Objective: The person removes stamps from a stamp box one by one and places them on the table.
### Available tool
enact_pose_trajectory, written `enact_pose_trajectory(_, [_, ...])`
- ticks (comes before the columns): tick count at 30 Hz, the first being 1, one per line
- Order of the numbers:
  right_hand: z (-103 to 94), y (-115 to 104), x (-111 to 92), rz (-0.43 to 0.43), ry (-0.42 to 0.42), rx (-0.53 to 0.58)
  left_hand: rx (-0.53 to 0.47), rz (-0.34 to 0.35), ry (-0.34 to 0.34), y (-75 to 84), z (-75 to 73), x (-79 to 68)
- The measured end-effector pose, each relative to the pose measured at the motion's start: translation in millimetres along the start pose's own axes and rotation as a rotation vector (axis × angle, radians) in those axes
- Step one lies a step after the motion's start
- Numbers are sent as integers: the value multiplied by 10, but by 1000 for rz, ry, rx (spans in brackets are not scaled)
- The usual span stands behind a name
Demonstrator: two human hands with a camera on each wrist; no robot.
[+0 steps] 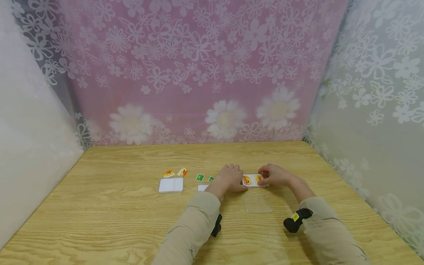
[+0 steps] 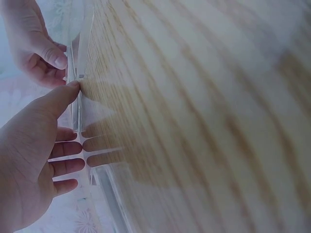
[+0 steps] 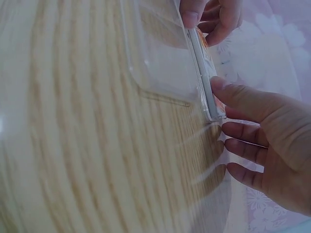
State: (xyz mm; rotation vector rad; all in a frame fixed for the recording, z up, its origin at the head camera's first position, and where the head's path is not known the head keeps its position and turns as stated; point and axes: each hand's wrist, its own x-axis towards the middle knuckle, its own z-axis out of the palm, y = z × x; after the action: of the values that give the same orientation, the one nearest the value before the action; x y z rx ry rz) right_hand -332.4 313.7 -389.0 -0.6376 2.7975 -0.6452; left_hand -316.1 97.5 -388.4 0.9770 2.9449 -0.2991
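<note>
A flat clear plastic case [image 1: 253, 186] with a white inside and orange picture cards [image 1: 247, 180] in it lies between both hands. My left hand [image 1: 230, 178] holds its left end, the thumb at the near edge and the fingers toward the far side. At the right end, my right hand [image 1: 275, 175] grips the case; in the right wrist view its thumb [image 3: 238, 94] lies over the orange card side, with the other fingers spread beyond the edge. A transparent lid [image 1: 258, 203] rests on the table just nearer than the case.
To the left, a white-filled case [image 1: 170, 185] has two orange cards [image 1: 168, 173] behind it. Another white case [image 1: 202, 188] is partly hidden by the left arm, with small green cards [image 1: 200, 177] behind. Floral curtains [image 1: 198, 73] enclose the wooden table [image 1: 116, 217].
</note>
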Motion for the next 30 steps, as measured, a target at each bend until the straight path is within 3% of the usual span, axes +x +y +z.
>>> enact_pose_trajectory(30, [11,13,55,15,15,19,-19,-2,-3,1,12,0])
